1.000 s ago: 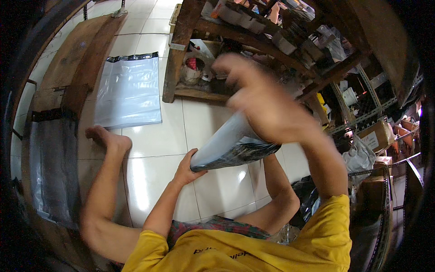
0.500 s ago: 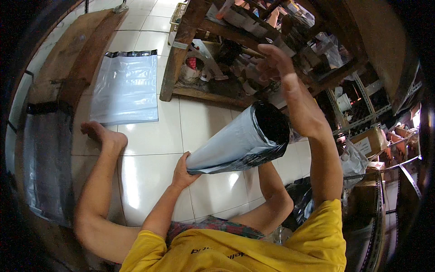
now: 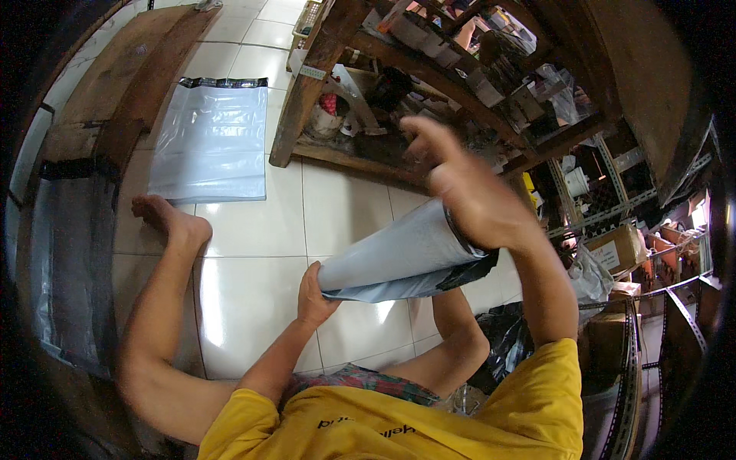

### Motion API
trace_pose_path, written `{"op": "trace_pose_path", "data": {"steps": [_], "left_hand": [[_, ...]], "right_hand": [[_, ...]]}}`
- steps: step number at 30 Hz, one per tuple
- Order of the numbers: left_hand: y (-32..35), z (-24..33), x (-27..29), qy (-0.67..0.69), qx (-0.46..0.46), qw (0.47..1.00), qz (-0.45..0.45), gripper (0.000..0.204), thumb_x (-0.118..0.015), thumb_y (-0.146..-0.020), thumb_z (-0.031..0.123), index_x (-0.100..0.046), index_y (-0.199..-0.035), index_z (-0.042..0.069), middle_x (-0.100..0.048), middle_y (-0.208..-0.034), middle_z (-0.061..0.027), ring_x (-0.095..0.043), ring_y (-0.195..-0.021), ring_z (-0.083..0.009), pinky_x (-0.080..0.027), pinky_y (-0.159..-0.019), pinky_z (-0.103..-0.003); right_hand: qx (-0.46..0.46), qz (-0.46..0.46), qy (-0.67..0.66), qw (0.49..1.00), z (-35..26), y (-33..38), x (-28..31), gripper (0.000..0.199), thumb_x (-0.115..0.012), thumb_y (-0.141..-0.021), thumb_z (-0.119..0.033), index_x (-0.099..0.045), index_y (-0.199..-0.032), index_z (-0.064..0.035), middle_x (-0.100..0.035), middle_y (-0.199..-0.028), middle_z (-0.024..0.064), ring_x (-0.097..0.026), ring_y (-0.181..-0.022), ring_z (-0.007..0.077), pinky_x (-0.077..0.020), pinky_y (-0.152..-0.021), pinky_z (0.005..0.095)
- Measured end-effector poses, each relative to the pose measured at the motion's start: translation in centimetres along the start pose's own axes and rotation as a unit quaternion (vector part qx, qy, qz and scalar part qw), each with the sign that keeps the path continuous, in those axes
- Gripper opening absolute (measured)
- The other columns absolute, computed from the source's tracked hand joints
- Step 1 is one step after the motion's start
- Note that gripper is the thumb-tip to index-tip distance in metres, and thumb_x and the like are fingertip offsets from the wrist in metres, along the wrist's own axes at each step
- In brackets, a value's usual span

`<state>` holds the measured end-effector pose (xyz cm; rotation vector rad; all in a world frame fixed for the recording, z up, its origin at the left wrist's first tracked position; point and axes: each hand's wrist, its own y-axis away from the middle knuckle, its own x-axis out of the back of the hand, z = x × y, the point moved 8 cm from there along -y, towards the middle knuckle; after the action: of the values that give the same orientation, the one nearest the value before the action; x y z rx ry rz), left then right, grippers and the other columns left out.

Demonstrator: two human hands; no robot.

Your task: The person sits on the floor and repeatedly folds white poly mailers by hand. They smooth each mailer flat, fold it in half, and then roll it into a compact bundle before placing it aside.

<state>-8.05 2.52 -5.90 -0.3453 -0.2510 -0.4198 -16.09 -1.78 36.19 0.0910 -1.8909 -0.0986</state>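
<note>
At frame centre, the left hand [image 3: 313, 295] grips the lower end of a rolled grey mailer bag [image 3: 399, 257]; the right hand [image 3: 460, 188] rests open-fingered on its upper end. That loose hold could let the roll spring open.

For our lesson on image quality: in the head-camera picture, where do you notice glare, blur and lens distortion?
Head view: glare patches shine on the white floor tiles near the left hand; the right hand over the rolled grey mailer bag is slightly motion-blurred; the wooden shelf edges bend and the corners darken.
</note>
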Motion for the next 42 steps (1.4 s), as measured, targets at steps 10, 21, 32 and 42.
{"op": "trace_pose_path", "data": {"steps": [10,21,32,42], "left_hand": [[-0.7,0.9,0.0,0.044,-0.024,0.999,-0.020,0.100,-0.091,-0.064,0.023,-0.035,-0.145,0.003,-0.054,-0.133,-0.0223,-0.055,-0.121,-0.0412,-0.047,-0.102,-0.047],[-1.5,1.9,0.5,0.101,0.001,0.994,-0.030,0.097,-0.091,-0.063,0.019,-0.041,-0.145,0.005,-0.054,-0.137,-0.0209,-0.055,-0.124,-0.0387,-0.047,-0.106,-0.044],[-2.2,3.4,0.3,0.094,-0.030,0.994,-0.056,0.098,-0.091,-0.061,0.018,-0.041,-0.144,0.006,-0.056,-0.135,-0.0212,-0.056,-0.124,-0.0393,-0.047,-0.106,-0.044],[-2.5,2.7,0.4,0.099,-0.016,0.992,-0.073,0.095,-0.091,-0.061,0.017,-0.043,-0.142,0.005,-0.056,-0.134,-0.0219,-0.056,-0.123,-0.0396,-0.047,-0.105,-0.045]], "right_hand": [[0.052,0.081,0.129,0.987,0.8,1.0,1.3,0.067,-0.044,-0.097,-0.040,-0.036,-0.147,0.0037,-0.048,-0.145,0.0244,-0.044,-0.139,0.0381,-0.0319,-0.117,0.0436],[0.094,0.089,0.019,0.991,-1.4,0.5,2.6,0.061,-0.049,-0.097,-0.044,-0.045,-0.142,-0.0022,-0.056,-0.128,0.0271,-0.060,-0.111,0.0406,-0.0466,-0.094,0.0481],[0.091,0.161,-0.031,0.982,1.3,2.2,4.8,0.065,-0.050,-0.093,-0.040,-0.043,-0.144,0.0010,-0.051,-0.140,0.0268,-0.050,-0.131,0.0393,-0.0379,-0.111,0.0447],[0.059,0.082,0.038,0.994,2.2,0.6,1.7,0.063,-0.045,-0.097,-0.047,-0.045,-0.141,-0.0023,-0.051,-0.140,0.0254,-0.052,-0.128,0.0428,-0.0391,-0.110,0.0456]]}}
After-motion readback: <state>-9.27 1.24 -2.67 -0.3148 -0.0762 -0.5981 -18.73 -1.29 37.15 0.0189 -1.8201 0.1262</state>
